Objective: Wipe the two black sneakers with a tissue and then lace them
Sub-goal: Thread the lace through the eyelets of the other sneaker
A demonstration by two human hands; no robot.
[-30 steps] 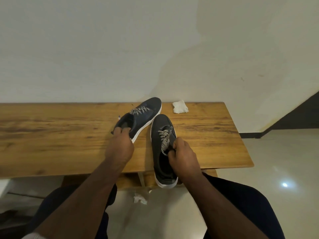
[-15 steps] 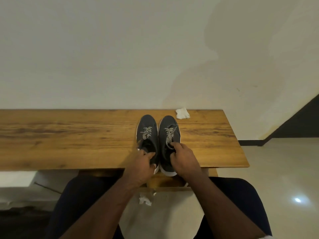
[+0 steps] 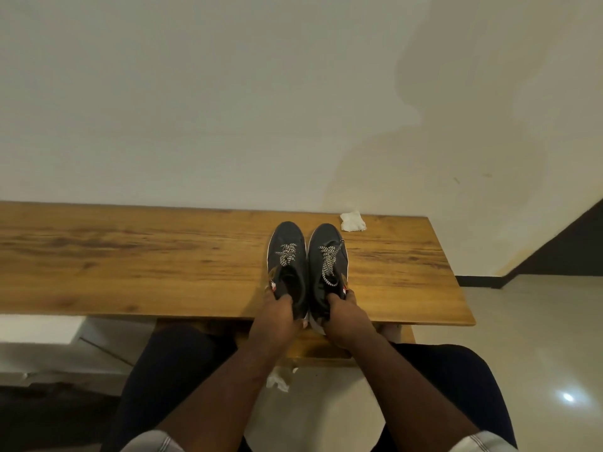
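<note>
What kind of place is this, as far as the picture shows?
Probably a room in a home: a long wooden table against a plain pale wall, a glossy tiled floor, and a dark stair-like slope at right.

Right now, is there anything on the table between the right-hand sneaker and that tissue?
No. In the head view only bare wooden table separates the right sneaker from the tissue.

I see the two sneakers (image 3: 306, 259) side by side on the bench (image 3: 130, 259), toes toward twelve o'clock. A tissue (image 3: 352, 221) lies at one o'clock from them; another tissue (image 3: 277, 381) lies on the floor at six.
</note>
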